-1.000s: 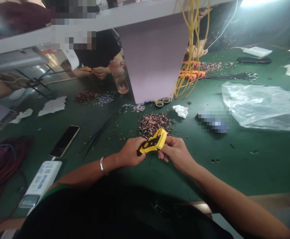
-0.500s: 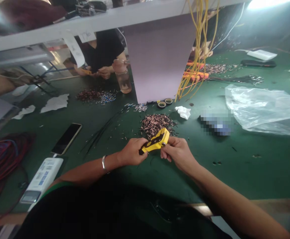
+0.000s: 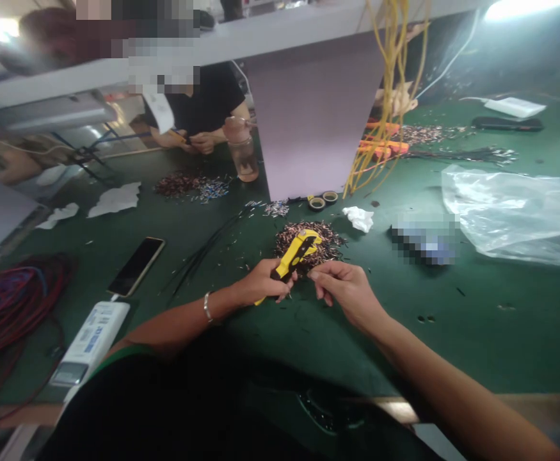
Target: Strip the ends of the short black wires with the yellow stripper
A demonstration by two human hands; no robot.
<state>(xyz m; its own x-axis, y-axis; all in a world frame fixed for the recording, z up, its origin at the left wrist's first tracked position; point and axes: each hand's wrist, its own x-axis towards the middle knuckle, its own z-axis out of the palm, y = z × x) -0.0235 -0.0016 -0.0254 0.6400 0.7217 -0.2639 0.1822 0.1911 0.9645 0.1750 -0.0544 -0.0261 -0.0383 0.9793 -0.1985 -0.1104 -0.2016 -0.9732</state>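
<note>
My left hand is closed around the handles of a yellow and black wire stripper, its head pointing away from me and up to the right. Just right of the tool, my right hand pinches thumb and forefinger together. Whatever sits in that pinch is too small to make out. Behind and partly under the stripper lies a heap of short copper and black wire pieces. Both hands are apart from each other, low over the green table.
Thin black wires, a phone, a white power bank and coiled red cable lie left. Tape rolls, crumpled tissue and a plastic bag lie beyond. A co-worker's hands show behind a bottle.
The stripper has swung away from my right hand and now points more steeply forward. My right hand has come apart from its head, still pinching. The whole view has shifted slightly.
</note>
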